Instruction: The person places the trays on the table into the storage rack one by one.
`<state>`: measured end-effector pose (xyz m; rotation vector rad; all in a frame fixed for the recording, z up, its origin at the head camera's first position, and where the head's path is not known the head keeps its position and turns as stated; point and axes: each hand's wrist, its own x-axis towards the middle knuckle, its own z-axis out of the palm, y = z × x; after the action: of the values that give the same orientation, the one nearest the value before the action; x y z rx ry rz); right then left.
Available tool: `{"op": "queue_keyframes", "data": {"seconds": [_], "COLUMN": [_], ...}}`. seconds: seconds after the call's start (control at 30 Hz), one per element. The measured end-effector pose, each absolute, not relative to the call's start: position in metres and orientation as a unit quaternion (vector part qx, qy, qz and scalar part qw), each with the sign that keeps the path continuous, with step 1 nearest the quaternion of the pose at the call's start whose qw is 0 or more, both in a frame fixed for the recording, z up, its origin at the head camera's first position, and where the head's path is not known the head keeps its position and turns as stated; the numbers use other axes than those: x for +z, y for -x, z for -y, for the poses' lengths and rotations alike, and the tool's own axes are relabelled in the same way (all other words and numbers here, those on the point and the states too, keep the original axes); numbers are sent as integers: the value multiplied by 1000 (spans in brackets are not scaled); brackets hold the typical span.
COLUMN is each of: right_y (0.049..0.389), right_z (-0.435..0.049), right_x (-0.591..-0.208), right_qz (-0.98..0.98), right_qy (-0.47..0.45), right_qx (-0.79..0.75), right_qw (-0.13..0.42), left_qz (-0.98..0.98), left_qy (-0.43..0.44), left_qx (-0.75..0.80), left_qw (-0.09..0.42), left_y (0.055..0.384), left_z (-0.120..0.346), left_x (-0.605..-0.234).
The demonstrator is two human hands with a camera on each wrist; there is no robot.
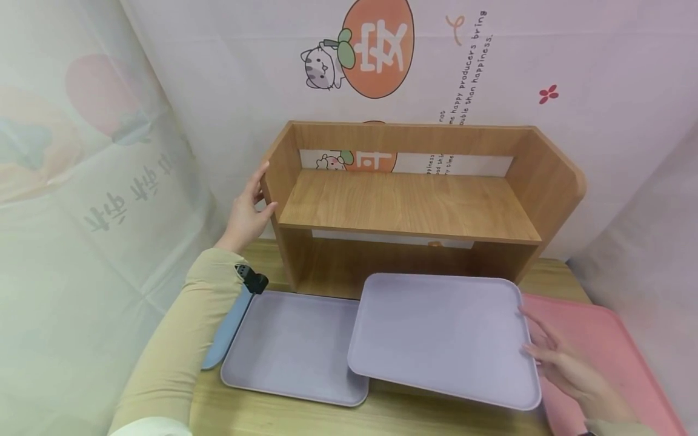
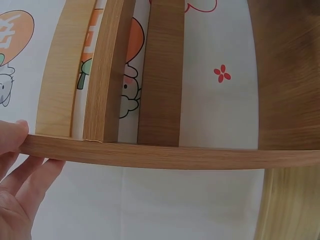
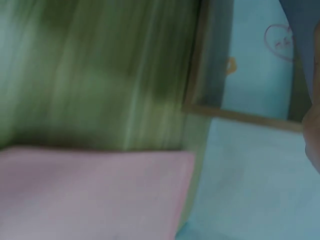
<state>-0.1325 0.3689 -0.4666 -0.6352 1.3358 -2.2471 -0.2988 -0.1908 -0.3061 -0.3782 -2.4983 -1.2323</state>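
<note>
My left hand (image 1: pixel 248 215) holds the left side panel of a two-tier wooden desk shelf (image 1: pixel 409 203). In the left wrist view, the thumb of that hand (image 2: pixel 20 185) lies over the panel's edge (image 2: pixel 175 157) with fingers beneath. A pale lavender-grey tray (image 1: pixel 442 339) is tilted in front of the shelf, its right edge pinched by my right hand (image 1: pixel 567 363). Part of it overlaps a similar grey tray (image 1: pixel 294 345) lying on the table. The right wrist view is blurred and shows only a sliver of the right hand (image 3: pixel 312 135).
A pink tray (image 1: pixel 600 351) lies on the right of the wooden table (image 1: pixel 245 406), partly behind my right hand. The edge of a blue tray (image 1: pixel 226 333) shows at the left, beside my sleeve. Printed white cloth (image 1: pixel 218 72) hangs behind and around the sides.
</note>
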Motion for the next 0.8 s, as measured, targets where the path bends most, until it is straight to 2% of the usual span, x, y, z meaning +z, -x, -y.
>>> {"op": "queue_keyframes", "data": {"seconds": [0.17, 0.63, 0.8], "right_y": [139, 149, 152], "right_z": [-352, -298, -282], "right_x": [-456, -425, -413], "right_qz": [-492, -473, -467], "right_qy": [236, 261, 275], "right_qx": [-810, -804, -807], "right_qw": [217, 248, 236], "left_qz": [876, 868, 868], "left_qy": [131, 147, 148], "left_qx": [-434, -444, -443], "left_qw": [162, 167, 170], "left_y": [299, 298, 298], "left_z": [190, 191, 191], "left_x": [-306, -306, -306]}}
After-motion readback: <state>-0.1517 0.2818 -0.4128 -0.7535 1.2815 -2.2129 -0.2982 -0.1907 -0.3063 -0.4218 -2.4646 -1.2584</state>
